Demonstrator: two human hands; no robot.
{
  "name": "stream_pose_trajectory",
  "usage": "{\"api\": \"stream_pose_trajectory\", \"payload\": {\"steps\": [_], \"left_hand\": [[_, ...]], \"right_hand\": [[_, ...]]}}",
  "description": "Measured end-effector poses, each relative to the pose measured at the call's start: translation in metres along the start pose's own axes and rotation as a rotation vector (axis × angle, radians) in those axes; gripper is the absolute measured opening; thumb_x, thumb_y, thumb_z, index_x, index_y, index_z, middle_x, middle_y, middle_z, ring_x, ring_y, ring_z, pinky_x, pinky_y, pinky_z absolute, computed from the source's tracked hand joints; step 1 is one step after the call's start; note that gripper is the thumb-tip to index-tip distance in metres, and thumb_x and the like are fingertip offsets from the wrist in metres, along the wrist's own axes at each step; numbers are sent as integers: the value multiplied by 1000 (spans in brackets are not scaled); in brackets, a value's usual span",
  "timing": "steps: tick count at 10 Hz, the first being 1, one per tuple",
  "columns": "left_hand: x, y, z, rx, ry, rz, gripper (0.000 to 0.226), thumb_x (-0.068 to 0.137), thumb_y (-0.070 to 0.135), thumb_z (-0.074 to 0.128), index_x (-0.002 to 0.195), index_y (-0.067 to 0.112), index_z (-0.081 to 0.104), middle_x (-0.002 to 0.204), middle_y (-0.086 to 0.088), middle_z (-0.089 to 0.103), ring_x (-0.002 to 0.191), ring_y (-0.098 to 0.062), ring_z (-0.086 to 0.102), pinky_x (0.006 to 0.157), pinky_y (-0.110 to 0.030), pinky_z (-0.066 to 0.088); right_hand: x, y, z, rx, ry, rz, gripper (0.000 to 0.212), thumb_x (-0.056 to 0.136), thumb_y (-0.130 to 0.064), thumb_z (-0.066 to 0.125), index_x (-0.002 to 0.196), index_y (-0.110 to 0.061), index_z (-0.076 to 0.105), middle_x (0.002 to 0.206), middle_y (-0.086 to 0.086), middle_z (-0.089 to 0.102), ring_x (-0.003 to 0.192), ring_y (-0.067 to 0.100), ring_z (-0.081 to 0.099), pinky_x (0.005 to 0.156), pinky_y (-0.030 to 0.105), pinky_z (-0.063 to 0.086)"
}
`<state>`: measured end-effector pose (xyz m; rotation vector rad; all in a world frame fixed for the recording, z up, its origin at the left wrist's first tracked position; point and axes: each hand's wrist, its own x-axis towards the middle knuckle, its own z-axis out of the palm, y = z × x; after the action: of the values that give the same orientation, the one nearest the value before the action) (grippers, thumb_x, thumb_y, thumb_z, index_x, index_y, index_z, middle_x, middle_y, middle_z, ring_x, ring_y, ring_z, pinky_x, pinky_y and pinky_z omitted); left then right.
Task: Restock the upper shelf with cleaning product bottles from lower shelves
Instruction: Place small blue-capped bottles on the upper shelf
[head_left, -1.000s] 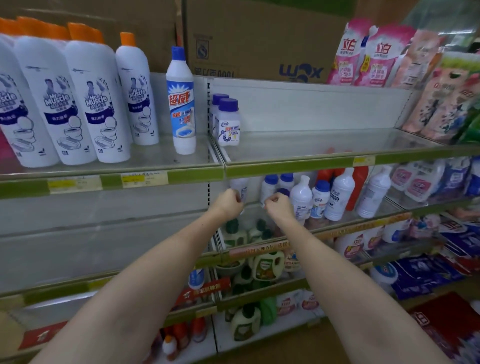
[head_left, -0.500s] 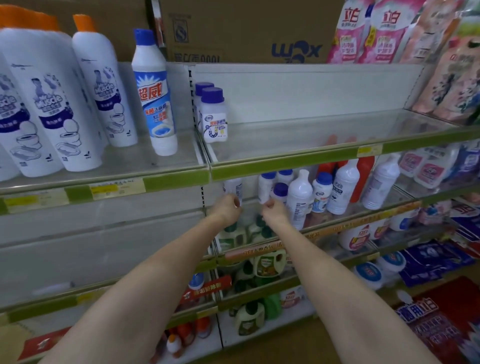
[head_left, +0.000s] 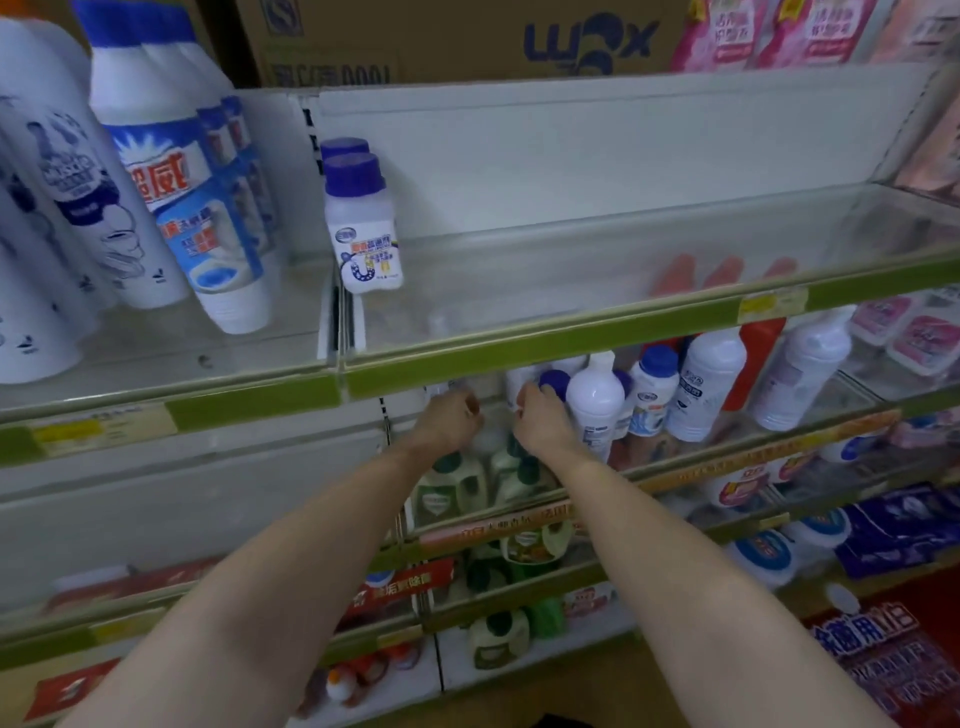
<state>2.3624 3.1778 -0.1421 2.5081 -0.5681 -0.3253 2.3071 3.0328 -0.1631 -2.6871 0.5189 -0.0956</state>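
Green strips edge the glass shelves we stand at. Our left hand (head_left: 449, 421) and right hand (head_left: 540, 418) both reach under the front edge of the upper shelf (head_left: 571, 338) to the shelf below (head_left: 753, 447). The fingers of each hand curl inward. The right hand closes on a small bottle with a blue cap (head_left: 554, 379), just beside a taller white bottle (head_left: 595, 410). The left hand seems to grip something too, but the upper shelf's edge hides what, so we cannot tell.

On the shelf below, right of our hands, more white bottles stand upright in a cluster: another with a blue cap (head_left: 652, 395), a rounder white one (head_left: 709, 384) and one more nearer the right end (head_left: 802, 374); a red bottle (head_left: 756, 358) shows behind them.

The upper shelf carries two small blue-capped bottles (head_left: 361, 223) at its back left corner, one behind the other. To its left, past the divider, the neighbouring shelf holds a tall bottle with a blue label (head_left: 182, 182) and large white bottles (head_left: 62, 208) along the left edge.

A cardboard box (head_left: 467, 41) sits on top, with pink pouches (head_left: 753, 31) to its right. Green-capped jugs (head_left: 449, 483) stand on the lower shelves beneath our wrists.
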Motion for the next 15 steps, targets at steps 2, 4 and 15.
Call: {"api": "stream_pose_trajectory", "payload": {"steps": [2,4,15], "left_hand": [[27,8,23,-18,6,-46,18,97,14,58,111,4,64,108,-11,62,106,-27,59,77,-22,37],[42,20,41,-19,1,-31,6,93,12,60,95,9,65,99,-11,66,97,-25,60,77,-24,37],[38,10,28,57,57,-68,17,94,8,54,105,-3,61,105,-18,65,86,-23,53,74,-28,40]], "right_hand": [[19,18,5,16,-87,-34,34,96,-9,49,130,-3,51,131,18,53,118,36,54,99,46,49],[29,27,4,8,-27,-66,36,95,-7,50,131,-3,49,135,20,47,119,37,53,100,43,48],[49,9,11,-287,-147,-66,61,94,-7,52,149,-3,25,153,33,28,141,45,34,106,47,42]]}}
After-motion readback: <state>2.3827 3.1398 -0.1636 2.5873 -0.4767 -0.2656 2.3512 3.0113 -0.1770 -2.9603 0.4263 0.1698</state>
